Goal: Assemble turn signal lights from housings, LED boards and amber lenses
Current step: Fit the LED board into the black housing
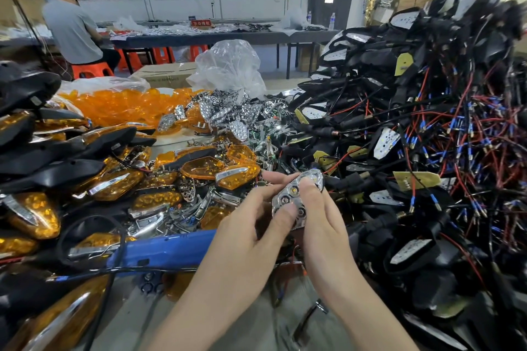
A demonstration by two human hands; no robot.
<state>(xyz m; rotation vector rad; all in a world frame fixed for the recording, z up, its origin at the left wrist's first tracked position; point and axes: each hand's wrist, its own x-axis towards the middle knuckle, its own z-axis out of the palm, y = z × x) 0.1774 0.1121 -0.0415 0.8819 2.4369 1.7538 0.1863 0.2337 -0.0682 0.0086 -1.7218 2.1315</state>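
Head: housing heap (pixel 427 111) right, lenses (pixel 114 107) left

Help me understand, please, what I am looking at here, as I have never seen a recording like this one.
There is no machine here: a person is working with bare hands, and the single picture comes from a camera worn on their head, looking forward and down. The left hand and the right hand together hold a chrome reflector with round cups, both thumbs pressing on its face. Around them lie heaps of parts: loose amber lenses at the back left, more chrome reflectors in the middle, black housings with red and blue wires piled high on the right, and lights with amber lenses already fitted on the left. A blue tool lies near the front. Another person sits at a far table.
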